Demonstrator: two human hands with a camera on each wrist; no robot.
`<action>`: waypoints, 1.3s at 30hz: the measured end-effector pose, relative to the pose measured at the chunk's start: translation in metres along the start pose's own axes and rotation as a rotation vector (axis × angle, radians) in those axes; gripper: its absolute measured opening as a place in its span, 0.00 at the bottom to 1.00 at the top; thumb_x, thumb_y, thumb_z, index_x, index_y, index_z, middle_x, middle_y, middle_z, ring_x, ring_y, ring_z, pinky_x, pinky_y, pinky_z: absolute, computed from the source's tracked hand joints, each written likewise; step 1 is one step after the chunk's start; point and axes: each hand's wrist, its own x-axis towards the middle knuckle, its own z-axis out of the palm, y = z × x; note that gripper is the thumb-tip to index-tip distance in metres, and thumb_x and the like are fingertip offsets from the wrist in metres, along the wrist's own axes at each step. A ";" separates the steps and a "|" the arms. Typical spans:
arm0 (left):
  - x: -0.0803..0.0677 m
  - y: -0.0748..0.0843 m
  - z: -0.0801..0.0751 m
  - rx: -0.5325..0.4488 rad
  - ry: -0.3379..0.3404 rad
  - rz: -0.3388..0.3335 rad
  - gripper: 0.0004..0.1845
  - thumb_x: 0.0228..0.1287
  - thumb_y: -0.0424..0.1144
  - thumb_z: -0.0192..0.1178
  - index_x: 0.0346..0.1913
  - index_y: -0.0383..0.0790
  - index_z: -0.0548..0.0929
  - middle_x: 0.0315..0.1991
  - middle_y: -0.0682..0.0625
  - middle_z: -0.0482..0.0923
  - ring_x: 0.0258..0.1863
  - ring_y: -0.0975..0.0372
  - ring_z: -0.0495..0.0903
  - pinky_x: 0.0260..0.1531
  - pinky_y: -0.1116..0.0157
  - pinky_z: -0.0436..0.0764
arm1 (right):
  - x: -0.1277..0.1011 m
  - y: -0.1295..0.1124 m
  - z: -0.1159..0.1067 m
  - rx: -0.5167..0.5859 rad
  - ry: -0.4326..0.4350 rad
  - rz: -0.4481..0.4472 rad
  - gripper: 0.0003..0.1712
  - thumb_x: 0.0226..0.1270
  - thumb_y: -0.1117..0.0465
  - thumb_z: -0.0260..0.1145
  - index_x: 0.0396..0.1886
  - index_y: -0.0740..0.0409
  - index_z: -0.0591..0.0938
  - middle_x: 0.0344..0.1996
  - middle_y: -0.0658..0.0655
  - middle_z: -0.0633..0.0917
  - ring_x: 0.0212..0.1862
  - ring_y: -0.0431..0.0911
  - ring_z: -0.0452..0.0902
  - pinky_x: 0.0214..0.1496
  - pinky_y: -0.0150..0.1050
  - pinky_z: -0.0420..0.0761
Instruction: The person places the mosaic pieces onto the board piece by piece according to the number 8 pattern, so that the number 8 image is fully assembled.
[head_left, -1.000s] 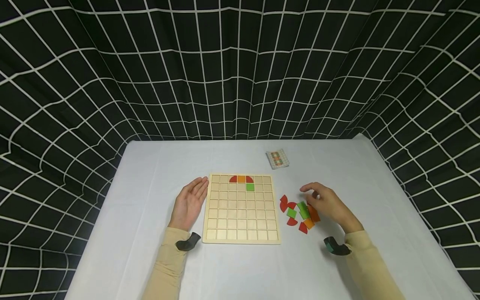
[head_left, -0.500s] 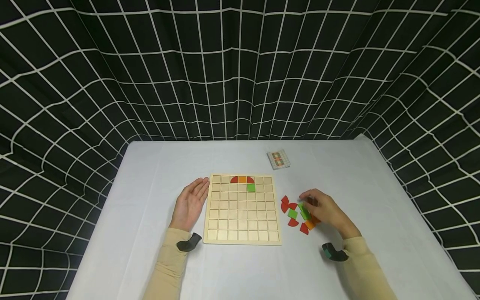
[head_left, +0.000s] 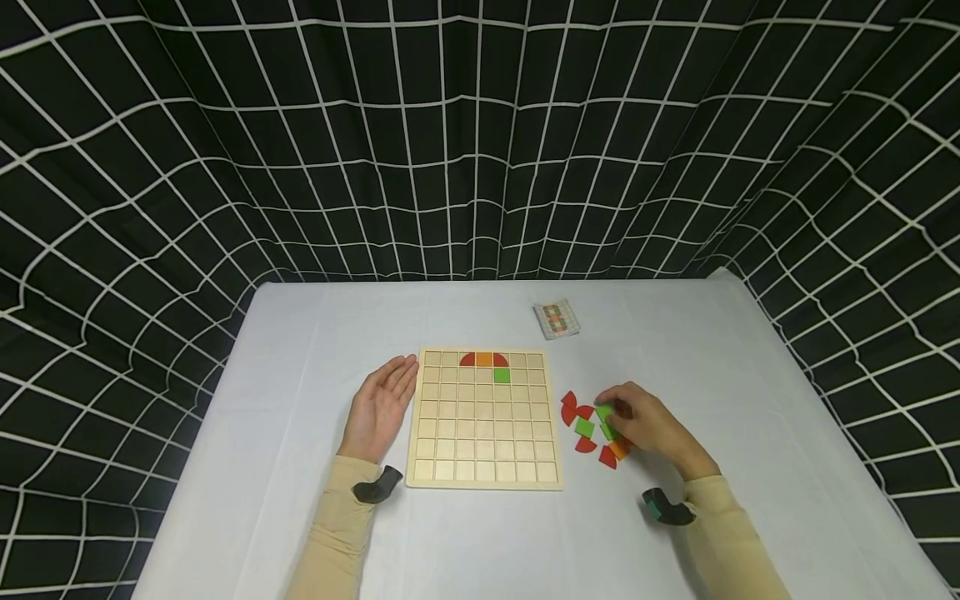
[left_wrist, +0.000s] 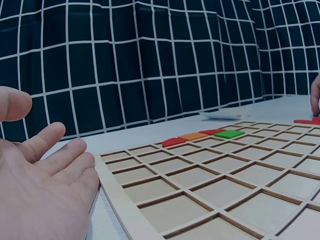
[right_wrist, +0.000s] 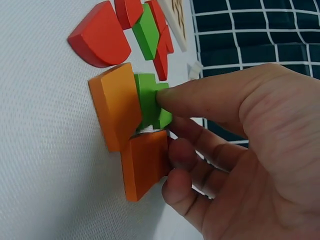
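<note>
A wooden grid board (head_left: 483,433) lies on the white table. Its top row holds two red quarter-rounds (head_left: 467,359) and an orange square (head_left: 484,359), with a green square (head_left: 502,375) beneath; the same pieces (left_wrist: 229,133) show in the left wrist view. My left hand (head_left: 390,385) lies open, its side against the board's left edge (left_wrist: 107,180). To the right of the board, my right hand (head_left: 611,412) is down on a pile of loose pieces. Its thumb and fingers (right_wrist: 200,100) pinch a green square piece (right_wrist: 149,100) lying beside two orange pieces (right_wrist: 117,105).
Loose red quarter-rounds (head_left: 568,406), another green square (head_left: 584,427) and an orange piece (head_left: 619,450) lie around the right hand. A small pattern card (head_left: 557,318) lies further back. Black grid-patterned cloth (head_left: 480,133) walls the table on three sides.
My right hand has moved down and toward me onto the pile, and its fingers have closed on the green piece. The left hand and the board have stayed put.
</note>
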 end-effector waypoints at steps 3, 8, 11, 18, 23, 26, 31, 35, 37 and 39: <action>0.000 0.000 0.000 -0.003 -0.001 -0.001 0.30 0.85 0.44 0.36 0.77 0.29 0.46 0.81 0.39 0.49 0.82 0.54 0.50 0.84 0.64 0.52 | 0.001 0.000 0.000 -0.025 0.004 -0.001 0.14 0.67 0.71 0.66 0.52 0.61 0.83 0.44 0.60 0.81 0.43 0.49 0.74 0.49 0.45 0.85; -0.001 0.001 -0.001 -0.008 -0.011 -0.001 0.30 0.85 0.44 0.35 0.77 0.29 0.45 0.81 0.38 0.47 0.83 0.53 0.48 0.85 0.63 0.50 | 0.001 -0.001 0.000 -0.055 -0.003 0.031 0.13 0.67 0.68 0.67 0.51 0.62 0.84 0.39 0.57 0.79 0.40 0.48 0.73 0.43 0.39 0.83; -0.001 0.000 -0.001 -0.014 -0.015 0.000 0.30 0.85 0.44 0.35 0.77 0.29 0.44 0.81 0.38 0.46 0.83 0.53 0.48 0.85 0.63 0.49 | 0.000 -0.002 -0.001 -0.049 -0.007 0.053 0.12 0.67 0.67 0.68 0.50 0.61 0.85 0.40 0.57 0.80 0.41 0.48 0.74 0.43 0.38 0.83; -0.001 0.000 -0.002 -0.021 -0.010 -0.003 0.31 0.85 0.44 0.35 0.78 0.29 0.44 0.81 0.39 0.47 0.82 0.53 0.49 0.84 0.64 0.51 | 0.001 -0.004 -0.009 0.026 -0.008 0.078 0.10 0.71 0.65 0.65 0.49 0.60 0.85 0.39 0.58 0.82 0.39 0.48 0.74 0.31 0.31 0.82; 0.000 0.001 -0.001 -0.010 -0.009 -0.003 0.31 0.85 0.45 0.35 0.78 0.29 0.45 0.81 0.38 0.47 0.82 0.54 0.50 0.84 0.64 0.52 | 0.004 -0.008 -0.018 0.054 0.014 0.062 0.11 0.71 0.66 0.64 0.50 0.61 0.84 0.37 0.58 0.82 0.38 0.49 0.74 0.28 0.30 0.81; 0.000 0.001 0.000 -0.002 -0.008 -0.003 0.31 0.85 0.45 0.35 0.78 0.29 0.45 0.81 0.38 0.47 0.82 0.54 0.50 0.84 0.64 0.53 | 0.007 -0.011 -0.022 0.055 0.026 0.060 0.09 0.71 0.65 0.65 0.48 0.60 0.85 0.35 0.56 0.83 0.36 0.48 0.74 0.27 0.30 0.81; 0.001 0.001 0.000 -0.012 -0.001 -0.006 0.30 0.85 0.45 0.35 0.78 0.29 0.46 0.81 0.39 0.48 0.82 0.54 0.51 0.84 0.64 0.53 | 0.012 -0.019 -0.027 0.058 0.042 0.017 0.06 0.71 0.64 0.66 0.44 0.59 0.85 0.35 0.56 0.86 0.36 0.49 0.77 0.31 0.30 0.83; 0.001 0.001 0.000 -0.024 -0.001 -0.007 0.30 0.85 0.44 0.35 0.77 0.30 0.47 0.81 0.39 0.48 0.82 0.54 0.51 0.84 0.64 0.53 | 0.018 -0.027 -0.031 0.068 0.056 0.014 0.08 0.72 0.62 0.65 0.46 0.59 0.85 0.38 0.58 0.86 0.37 0.51 0.79 0.36 0.34 0.87; 0.001 0.001 0.000 -0.026 -0.001 -0.007 0.30 0.85 0.44 0.36 0.77 0.29 0.47 0.81 0.39 0.48 0.82 0.54 0.51 0.84 0.65 0.53 | 0.021 -0.032 -0.032 0.083 0.061 0.016 0.10 0.73 0.61 0.65 0.49 0.60 0.84 0.41 0.59 0.86 0.38 0.52 0.78 0.37 0.39 0.89; 0.000 0.001 0.000 -0.024 0.000 -0.008 0.30 0.85 0.44 0.36 0.77 0.30 0.47 0.81 0.39 0.48 0.82 0.54 0.51 0.84 0.65 0.53 | 0.023 -0.038 -0.032 0.095 0.068 0.015 0.12 0.73 0.59 0.65 0.52 0.59 0.84 0.44 0.60 0.86 0.39 0.53 0.77 0.38 0.42 0.89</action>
